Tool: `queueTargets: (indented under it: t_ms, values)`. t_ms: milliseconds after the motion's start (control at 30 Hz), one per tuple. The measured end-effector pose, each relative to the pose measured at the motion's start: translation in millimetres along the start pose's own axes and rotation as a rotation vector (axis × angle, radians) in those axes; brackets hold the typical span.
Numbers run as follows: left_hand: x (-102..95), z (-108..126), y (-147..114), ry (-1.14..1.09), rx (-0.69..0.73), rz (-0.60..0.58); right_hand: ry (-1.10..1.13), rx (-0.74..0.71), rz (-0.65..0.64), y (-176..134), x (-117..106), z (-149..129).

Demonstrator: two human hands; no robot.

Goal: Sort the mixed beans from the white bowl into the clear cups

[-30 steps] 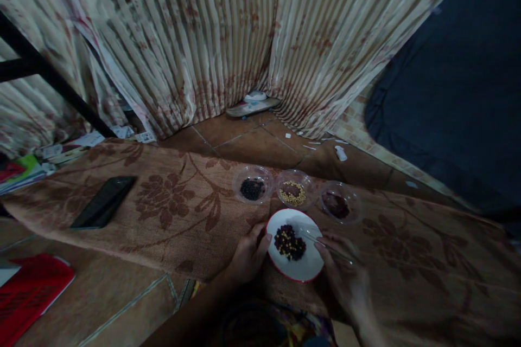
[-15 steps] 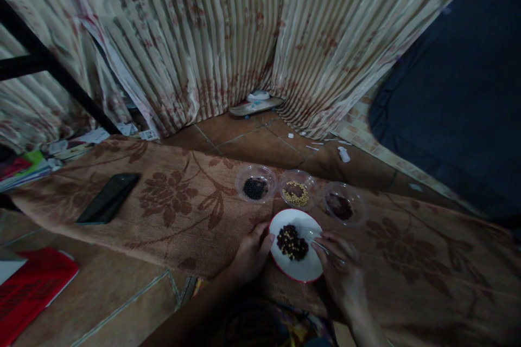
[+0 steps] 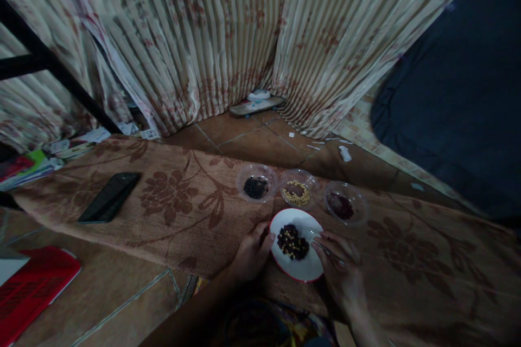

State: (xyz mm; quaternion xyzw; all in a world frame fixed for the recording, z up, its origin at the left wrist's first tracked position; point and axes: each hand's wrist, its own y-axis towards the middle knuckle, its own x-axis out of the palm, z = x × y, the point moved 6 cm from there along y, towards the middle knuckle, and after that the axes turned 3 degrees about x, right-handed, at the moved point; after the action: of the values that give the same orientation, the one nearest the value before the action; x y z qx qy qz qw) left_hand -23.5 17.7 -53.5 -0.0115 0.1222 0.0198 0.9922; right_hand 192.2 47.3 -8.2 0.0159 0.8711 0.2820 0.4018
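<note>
A white plate (image 3: 303,270) with a red rim lies on the brown cloth, with a heap of mixed dark and yellow beans (image 3: 293,242) on it. My left hand (image 3: 254,252) grips its left edge, thumb over the rim. At the right side of the plate, my right hand (image 3: 340,263) pinches a thin, shiny metal utensil (image 3: 312,232); whether it is a spoon or tweezers is hard to tell. Just behind stand three clear plastic bowls: one of black beans (image 3: 255,188), one of yellow beans (image 3: 296,193) and one of dark red beans (image 3: 341,207).
A dark phone (image 3: 109,198) lies on the left part of the flower-patterned cloth (image 3: 171,238). Striped curtains (image 3: 220,38) hang beyond, with a skateboard (image 3: 256,105) at their foot. A red bag (image 3: 38,287) is on the tiled floor at left, and papers (image 3: 61,146) sit farther back.
Almost nothing differs. Both hands, the plate and the utensil stay in place, with only a slight shift of the whole view.
</note>
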Motion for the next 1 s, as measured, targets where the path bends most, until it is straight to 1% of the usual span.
queueTargets:
  t_ms: [267,400,600,767,1000]
  values:
    - [0.8,-2,-1,0.014,0.015,0.014,-0.024,-0.031,-0.012,-2,1,0]
    - [1.7,-2,0,0.008,0.011,-0.007,-0.015,-0.050,-0.015,0,0,-5]
    - [0.2,-1,0,0.018,0.019,0.005,-0.020,-0.060,-0.004,3,-2,-9]
    - [1.2,-3,0,0.015,0.018,0.007,-0.039,-0.097,0.008,2,-1,-11]
    - [2.3,-3,0,0.023,0.009,-0.008,-0.055,-0.134,0.017,2,0,-13]
